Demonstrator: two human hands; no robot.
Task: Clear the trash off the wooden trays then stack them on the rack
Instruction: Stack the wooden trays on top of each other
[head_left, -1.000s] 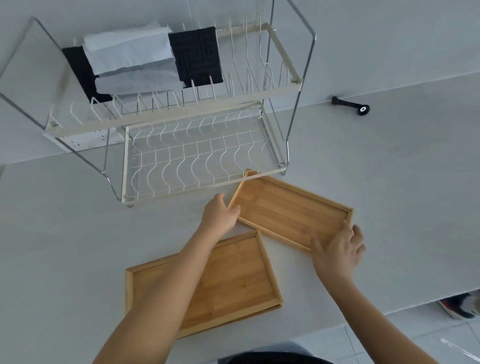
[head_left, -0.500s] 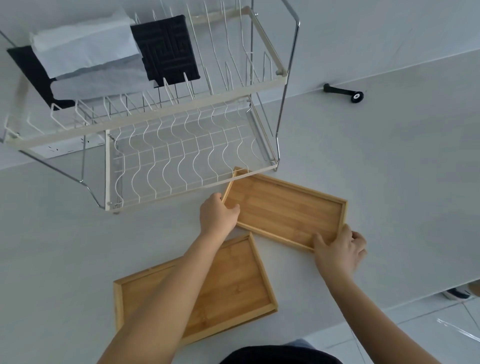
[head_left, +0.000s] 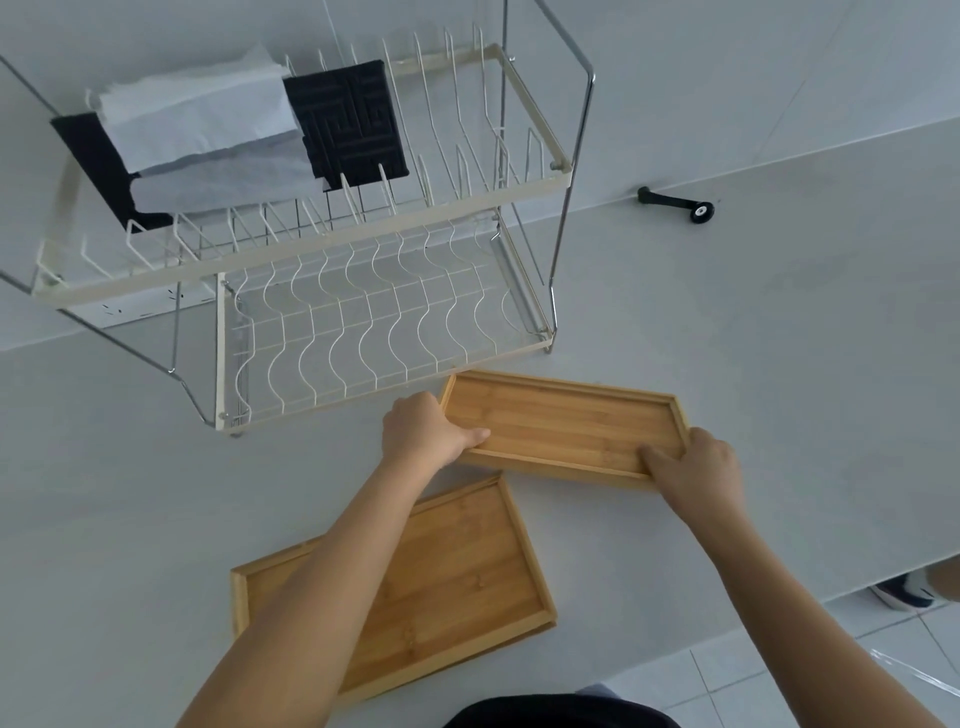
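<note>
Two bare wooden trays lie on the white counter. The far tray (head_left: 561, 421) sits just in front of the two-tier wire rack (head_left: 363, 322). My left hand (head_left: 423, 431) grips its left end with the thumb inside the rim. My right hand (head_left: 696, 462) grips its near right corner, thumb on the tray floor. The near tray (head_left: 467, 571) lies below, partly hidden under my left forearm. No trash shows on either tray.
The rack's upper tier holds a black mat (head_left: 345, 122) and white folded paper (head_left: 202, 124). A black handle-like object (head_left: 675, 205) lies by the wall at right. The counter edge runs at lower right, with tiled floor and a shoe (head_left: 904, 595) beyond.
Both hands have closed on the far tray: the left thumb has come over the rim and the right hand has shifted onto the near right corner. The tray has turned more level in view.
</note>
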